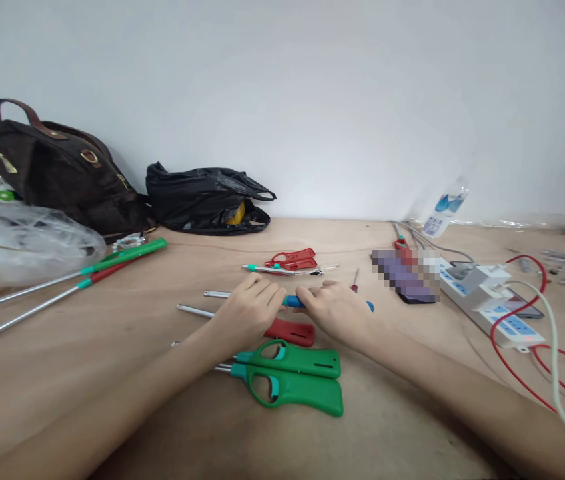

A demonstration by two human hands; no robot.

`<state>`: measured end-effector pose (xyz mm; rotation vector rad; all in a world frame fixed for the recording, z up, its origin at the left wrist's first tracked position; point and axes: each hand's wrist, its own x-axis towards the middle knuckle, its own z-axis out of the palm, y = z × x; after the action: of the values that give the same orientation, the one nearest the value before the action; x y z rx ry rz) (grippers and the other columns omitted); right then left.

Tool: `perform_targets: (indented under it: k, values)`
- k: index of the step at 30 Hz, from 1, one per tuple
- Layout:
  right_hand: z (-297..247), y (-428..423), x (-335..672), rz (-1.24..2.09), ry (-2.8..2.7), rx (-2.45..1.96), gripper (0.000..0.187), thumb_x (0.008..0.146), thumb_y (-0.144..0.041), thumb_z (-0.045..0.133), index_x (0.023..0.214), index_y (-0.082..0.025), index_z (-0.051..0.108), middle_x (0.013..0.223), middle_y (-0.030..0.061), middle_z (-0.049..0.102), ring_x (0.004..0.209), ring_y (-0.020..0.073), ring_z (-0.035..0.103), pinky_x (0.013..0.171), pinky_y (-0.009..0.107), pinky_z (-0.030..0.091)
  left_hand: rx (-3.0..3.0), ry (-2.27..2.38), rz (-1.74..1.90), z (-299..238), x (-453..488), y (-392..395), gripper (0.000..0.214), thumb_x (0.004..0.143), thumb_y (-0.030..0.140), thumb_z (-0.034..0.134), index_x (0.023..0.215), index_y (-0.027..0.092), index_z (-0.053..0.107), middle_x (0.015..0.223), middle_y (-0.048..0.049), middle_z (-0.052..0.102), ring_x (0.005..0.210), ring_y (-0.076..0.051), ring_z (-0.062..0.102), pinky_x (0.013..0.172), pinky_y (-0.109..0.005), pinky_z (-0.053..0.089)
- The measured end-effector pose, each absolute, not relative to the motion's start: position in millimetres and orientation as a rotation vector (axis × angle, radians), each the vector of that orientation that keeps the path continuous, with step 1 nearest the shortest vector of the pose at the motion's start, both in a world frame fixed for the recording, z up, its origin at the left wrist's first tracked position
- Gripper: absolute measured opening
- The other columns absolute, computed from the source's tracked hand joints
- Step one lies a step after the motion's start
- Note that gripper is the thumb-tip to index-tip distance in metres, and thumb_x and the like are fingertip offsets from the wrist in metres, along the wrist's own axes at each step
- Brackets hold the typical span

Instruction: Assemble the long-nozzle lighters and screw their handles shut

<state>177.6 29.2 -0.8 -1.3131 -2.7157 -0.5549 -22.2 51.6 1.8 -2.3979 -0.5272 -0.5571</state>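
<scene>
Both fists close round one long thing with a blue handle (293, 301), which looks like a stick lighter. My left hand (252, 307) wraps its left part, where a metal tube (216, 294) points out to the left. My right hand (335, 310) grips the handle, and its rounded blue end shows past the wrist. Most of its length is hidden by my fingers. Under my left hand lies a red gas lighter (292, 331), partly covered. Nearer to me rest two green gas lighters, an upper one (312, 362) and a lower one (312, 393), tubes leftward.
Behind my hands lie an opened red lighter shell (297, 259) and a small screwdriver (355, 285). A phone (402, 277), power strip (507, 323) and cables are at right, a bottle (446, 208) behind. Long lighters (132, 253), a black plastic bag (207, 200) and a dark bag (62, 173) occupy the left.
</scene>
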Motion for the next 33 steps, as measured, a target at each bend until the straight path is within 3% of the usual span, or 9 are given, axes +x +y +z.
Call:
perform_targets:
  k: [7,11,16,20,27,33]
  values:
    - [-2,35,177,-0.41,-2.669,-1.387,0.006,0.094,-0.018,0.05,0.092,-0.015,0.054,0.075,0.0086,0.069,0.064,0.0195,0.063,0.055,0.028,0.031,-2.443,-0.535,-0.534,2,-23,58,0.031,0.099,0.017,0.033,0.08,0.013,0.058,0.071,-0.0052,0.059,0.066,-0.02,0.054,0.068,-0.033,0.038]
    - [11,43,193,-0.158,-2.631,-1.393,0.022,0.092,-0.037,0.057,0.097,-0.016,0.057,0.088,0.0103,0.07,0.076,0.0224,0.065,0.058,0.027,0.034,-2.471,-0.619,-0.556,5,-42,79,0.027,0.099,0.02,0.037,0.09,0.012,0.061,0.079,-0.0074,0.066,0.074,-0.021,0.06,0.071,-0.033,0.04]
    - [19,46,213,-0.1,-2.57,-1.512,0.018,0.095,-0.028,0.051,0.1,-0.014,0.059,0.089,0.0126,0.07,0.079,0.0238,0.064,0.063,0.028,0.037,-2.581,-0.72,-0.573,10,-53,90,0.022,0.097,0.017,0.041,0.102,0.012,0.062,0.094,-0.0098,0.07,0.088,-0.023,0.064,0.079,-0.035,0.043]
    - [8,44,205,-0.151,-2.574,-1.362,0.018,0.094,-0.03,0.053,0.096,-0.013,0.06,0.088,0.0129,0.07,0.081,0.0248,0.065,0.066,0.03,0.04,-2.736,-0.749,-0.598,5,-35,75,0.029,0.093,0.021,0.048,0.12,0.014,0.056,0.113,-0.0102,0.067,0.102,-0.025,0.062,0.087,-0.039,0.046]
    - [-2,52,206,-0.069,-2.6,-1.272,0.015,0.092,-0.027,0.056,0.099,-0.015,0.06,0.096,0.011,0.07,0.082,0.0231,0.067,0.068,0.03,0.047,-2.746,-0.724,-0.706,-15,-24,77,0.024,0.092,0.016,0.045,0.107,0.014,0.063,0.101,-0.0093,0.072,0.091,-0.022,0.068,0.079,-0.033,0.054]
    - [-19,57,207,-0.132,-2.597,-1.154,0.02,0.091,-0.026,0.058,0.106,-0.014,0.062,0.1,0.0137,0.07,0.091,0.0252,0.066,0.08,0.037,0.049,-2.854,-0.644,-0.742,-26,-19,78,0.037,0.092,0.011,0.039,0.124,0.016,0.056,0.119,-0.0073,0.067,0.106,-0.018,0.065,0.09,-0.031,0.053]
